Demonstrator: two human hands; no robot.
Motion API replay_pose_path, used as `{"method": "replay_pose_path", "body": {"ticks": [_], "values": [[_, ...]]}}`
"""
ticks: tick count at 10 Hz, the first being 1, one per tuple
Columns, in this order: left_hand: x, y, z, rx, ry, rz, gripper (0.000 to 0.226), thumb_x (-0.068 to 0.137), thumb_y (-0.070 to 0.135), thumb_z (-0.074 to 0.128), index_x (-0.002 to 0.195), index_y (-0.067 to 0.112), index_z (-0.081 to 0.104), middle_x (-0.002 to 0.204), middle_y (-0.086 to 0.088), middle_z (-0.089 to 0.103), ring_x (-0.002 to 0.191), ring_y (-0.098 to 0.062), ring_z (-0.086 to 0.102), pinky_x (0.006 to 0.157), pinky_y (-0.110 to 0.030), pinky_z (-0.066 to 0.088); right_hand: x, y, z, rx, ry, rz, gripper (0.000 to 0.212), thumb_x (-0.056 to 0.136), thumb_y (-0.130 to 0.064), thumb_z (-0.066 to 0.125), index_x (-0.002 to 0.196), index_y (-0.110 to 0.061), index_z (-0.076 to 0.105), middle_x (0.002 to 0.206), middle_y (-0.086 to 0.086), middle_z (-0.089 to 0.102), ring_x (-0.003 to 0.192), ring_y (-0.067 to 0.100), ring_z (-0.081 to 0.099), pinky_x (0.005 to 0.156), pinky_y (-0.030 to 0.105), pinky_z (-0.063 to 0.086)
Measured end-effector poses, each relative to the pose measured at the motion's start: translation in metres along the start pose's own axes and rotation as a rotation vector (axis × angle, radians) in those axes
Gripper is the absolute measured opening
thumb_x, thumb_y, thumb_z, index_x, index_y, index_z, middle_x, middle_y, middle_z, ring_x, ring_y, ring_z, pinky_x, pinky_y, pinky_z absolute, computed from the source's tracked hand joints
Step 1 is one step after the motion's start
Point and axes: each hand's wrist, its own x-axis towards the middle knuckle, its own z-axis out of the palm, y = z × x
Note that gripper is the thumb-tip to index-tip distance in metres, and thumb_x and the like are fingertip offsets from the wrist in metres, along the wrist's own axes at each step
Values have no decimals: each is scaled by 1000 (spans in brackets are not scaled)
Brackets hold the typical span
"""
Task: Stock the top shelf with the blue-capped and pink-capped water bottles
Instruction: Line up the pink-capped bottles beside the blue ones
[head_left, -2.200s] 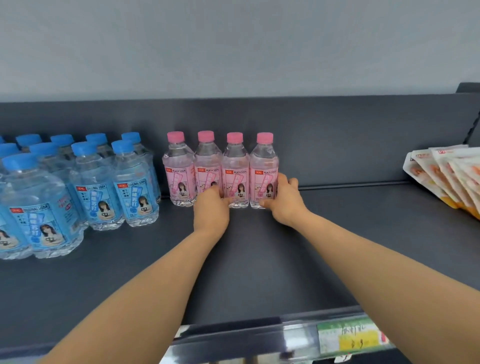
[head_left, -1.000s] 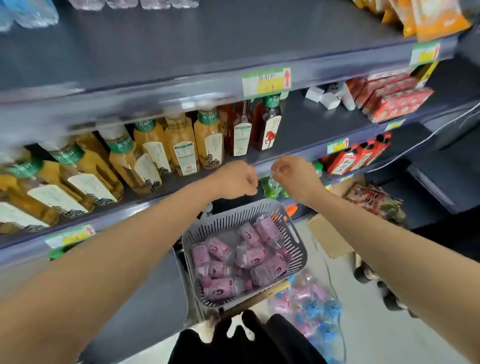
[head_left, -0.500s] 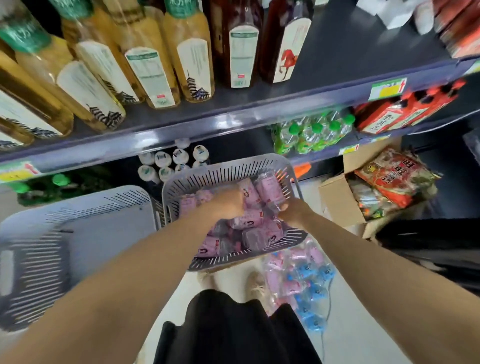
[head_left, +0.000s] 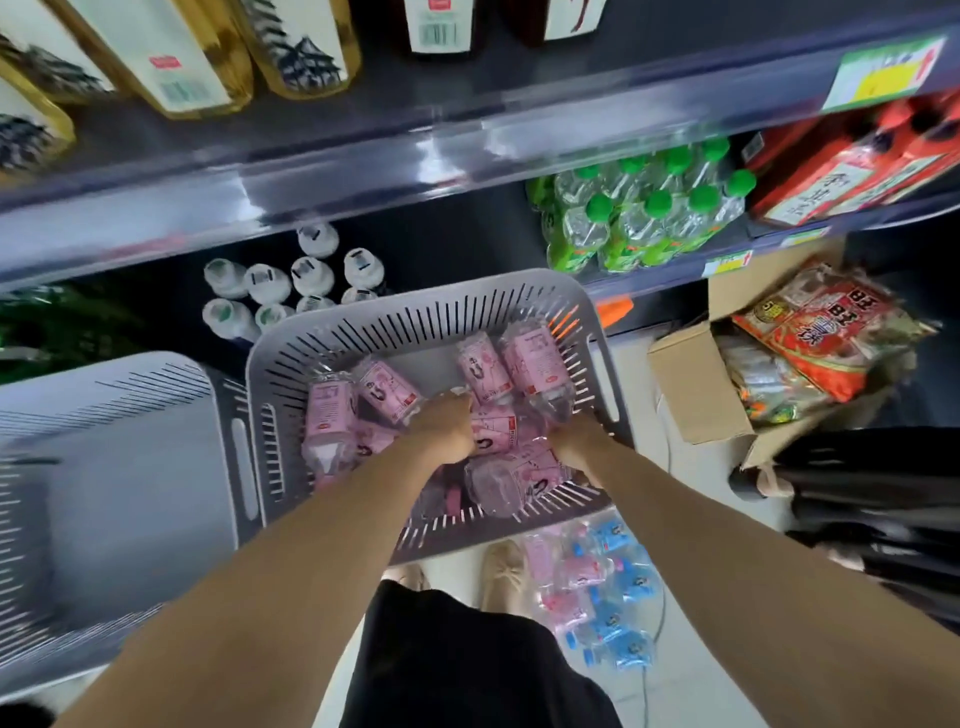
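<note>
Frame centre: grey slatted basket holding pink-labelled bottles, clear plastic, lying jumbled. Left grip curled round middle bottle. Right grip down among bottles, closure cannot tell. Lower right, on floor: wrapped pink and blue bottles.

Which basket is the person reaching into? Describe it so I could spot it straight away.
Find the dark shelving with its shiny rail; in front of its lower shelves two grey slotted baskets sit side by side. Take the right-hand basket, where the left hand and right hand reach in. Only it shows pink-labelled bottles lying inside; the left-hand basket shows none.
</note>
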Motion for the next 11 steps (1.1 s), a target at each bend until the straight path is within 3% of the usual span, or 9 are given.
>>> {"method": "replay_pose_path", "body": {"ticks": [1,2,3,4,5,6,7,8,11], "values": [[8,0,7,27,-10,-8,74,83,-9,53,147,13,24,154,-9,24,135,-28,37,105,-38,43,26,0,18,100,-15,56,57,95,-6,41,145,1,14,145,17,36,124,27,48,87,28,48],[11,0,5,5,-17,-13,63,81,-10,55,139,7,39,138,-13,44,98,-21,60,73,-24,54,21,-3,23,178,16,90,70,98,-26,44,144,-3,-3,140,16,43,115,23,55,71,26,46],[6,-3,-4,-22,-62,-51,47,78,-5,61,124,0,52,104,-8,57,69,-11,57,54,-18,47,18,-3,23,179,97,83,80,92,-32,56,144,4,6,125,19,54,106,26,59,80,31,47],[-6,-7,-18,-78,-97,-109,52,77,9,71,124,1,50,104,-9,61,79,-15,63,66,-22,51,4,-8,16,222,73,124,61,89,-27,62,134,3,34,85,9,55,70,16,57,56,26,46],[-28,-10,-37,-105,-112,-139,68,75,19,75,134,8,44,129,-11,55,113,-24,57,91,-29,46,-16,-16,6,314,12,135,57,85,-12,66,129,3,34,95,12,56,79,20,60,63,31,52],[-52,-11,-60,-227,-125,-177,72,77,20,74,139,10,38,131,-10,54,102,-20,61,76,-25,51,-47,-32,-12,329,60,6,86,79,0,68,143,-4,11,133,19,47,121,33,50,96,35,46],[-81,-7,-86,-327,-117,-198,65,77,21,74,133,8,43,120,-7,61,103,-21,60,89,-32,51,-83,-53,-34,227,174,-200,97,78,-11,70,148,-13,2,140,16,45,122,35,50,100,41,46],[-113,3,-119,-419,-104,-158,51,77,17,74,121,6,52,98,-3,64,89,-18,62,89,-35,52,-129,-73,-63,166,264,-399,93,78,-18,73,144,-15,7,144,11,42,116,33,55,93,39,49],[-243,44,-224,-514,111,102,58,76,18,75,124,10,44,118,-7,53,89,-17,56,70,-30,54,-298,-121,-155,-66,555,-774,71,81,-20,60,137,-10,17,113,16,58,93,36,57,69,33,41]]}}
